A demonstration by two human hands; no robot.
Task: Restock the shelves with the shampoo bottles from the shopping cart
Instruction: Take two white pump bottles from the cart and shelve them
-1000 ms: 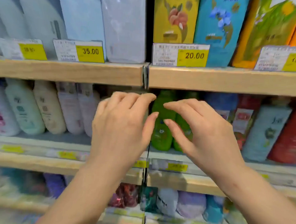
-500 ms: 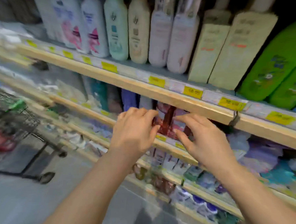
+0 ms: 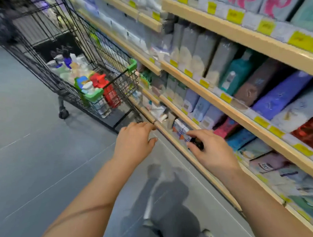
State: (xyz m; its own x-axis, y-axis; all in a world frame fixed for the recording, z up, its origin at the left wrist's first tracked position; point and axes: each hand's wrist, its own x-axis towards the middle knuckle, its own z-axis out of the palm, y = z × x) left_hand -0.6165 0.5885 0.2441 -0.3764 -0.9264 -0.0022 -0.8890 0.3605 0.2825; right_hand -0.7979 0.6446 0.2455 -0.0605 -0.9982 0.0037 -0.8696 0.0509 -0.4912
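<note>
The shopping cart (image 3: 69, 49), black wire with green corner guards, stands on the grey floor (image 3: 27, 149) just beside the shelves (image 3: 214, 106). Its basket holds a jumble of shampoo bottles (image 3: 77, 71): white and pale ones toward the far end, and at the end nearest the person a red bottle (image 3: 103, 86) with a red pump top, a green-and-blue bottle (image 3: 80, 82) and a white cap; motion blur hides finer detail.

Both of the person's bare hands hang in the air short of the cart, beyond its near end. The left hand (image 3: 133, 144) is nearer the cart, palm down, its fingers (image 3: 144, 126) loosely bent and spread, thumb apart, holding nothing; its fingertips lie over the front edge of the lowest wooden shelf rail in the view. The right hand (image 3: 213, 152) is farther from the cart, in front of the lower shelf, fingers (image 3: 199, 133) relaxed and slightly curved, thumb out, gripping nothing. A small dark shape shows between its thumb and forefinger, too blurred to tell what it is.

On the side of the cart away from the open floor, the shelves rise in tiers with yellow price tags (image 3: 233, 15) along their edges, packed with upright bottles: grey and cream ones, a teal bottle (image 3: 237, 71), purple, blue and red ones farther along from the cart.

The person's dark trousers (image 3: 167, 198) and shoes show on the floor below the hands.
</note>
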